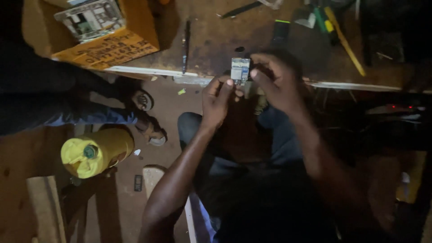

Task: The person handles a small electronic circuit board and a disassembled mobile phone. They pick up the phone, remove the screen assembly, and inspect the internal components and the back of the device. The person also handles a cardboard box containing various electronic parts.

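Observation:
A small bluish circuit board is held up at the front edge of the brown workbench. My left hand grips its lower left corner with thumb and fingers. Fingers of my right hand curl over the board's right edge, pinching it from the side. Both forearms reach up from my lap, over dark trousers. The scene is dim and the board's details are blurred.
On the bench lie a black pen-like tool, a yellow-handled tool and an orange box holding an electronic part. Another person's sandalled feet and a yellow jerrycan are on the floor at left.

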